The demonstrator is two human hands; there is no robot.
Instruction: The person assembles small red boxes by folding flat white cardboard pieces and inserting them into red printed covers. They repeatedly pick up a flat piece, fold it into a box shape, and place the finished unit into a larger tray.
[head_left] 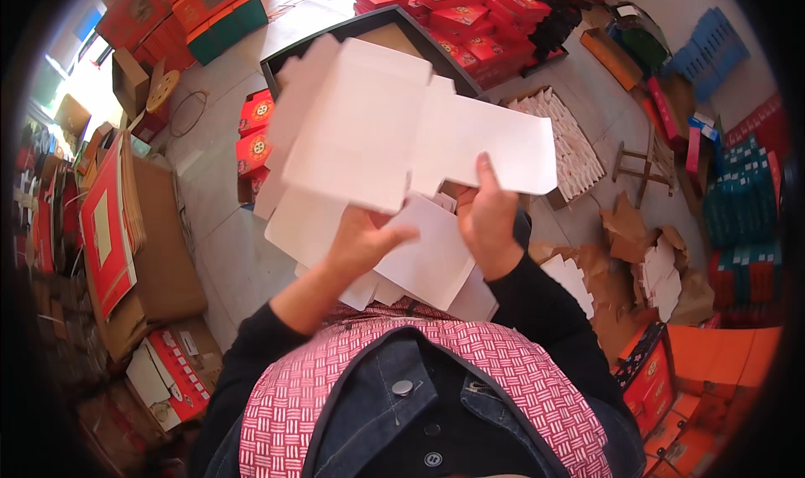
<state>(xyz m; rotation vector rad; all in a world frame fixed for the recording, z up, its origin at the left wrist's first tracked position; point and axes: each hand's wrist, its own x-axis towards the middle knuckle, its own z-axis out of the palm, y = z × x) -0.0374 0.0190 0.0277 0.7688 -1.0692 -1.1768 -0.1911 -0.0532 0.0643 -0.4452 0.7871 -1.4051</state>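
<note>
A white flat cardboard box blank [360,126] with creased panels and flaps is held up in front of me, tilted. My right hand [490,218] grips its right panel, thumb on top and fingers underneath. My left hand [365,243] is at the near edge of the large panel; its fingers go under the card and are mostly hidden, while the thumb sticks out to the right. Below both hands, more white blanks [432,251] lie over my lap, against a red-and-white patterned apron [537,377].
Beyond the blank stands a dark-rimmed tray [394,17], with piled red boxes [470,21] behind it. A carton of white folded pieces [562,138] sits to the right, near torn brown paper [625,231]. Brown cartons [159,235] stand at left; orange boxes [721,361] lie lower right.
</note>
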